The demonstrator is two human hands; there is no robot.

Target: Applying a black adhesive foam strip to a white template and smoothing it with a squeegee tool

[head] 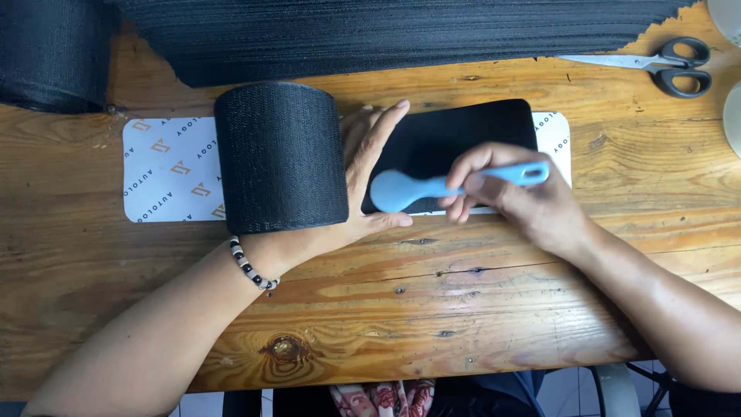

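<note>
Hands meet near the middle of the bench (502,301): the right hand (513,197) is closed around one light-blue plastic scraper (455,181), its rounded blade on the black strip (463,135). The left hand (370,174) lies open and flat — palm down on the strip's left end, just beside one black mesh roll (279,158) standing over one white backing sheet (166,170). Bare wood lies open toward the near edge. Along the far edge — black mesh sheeting (386,35); one pair of scissors (664,63) lies at the far right corner.
</note>
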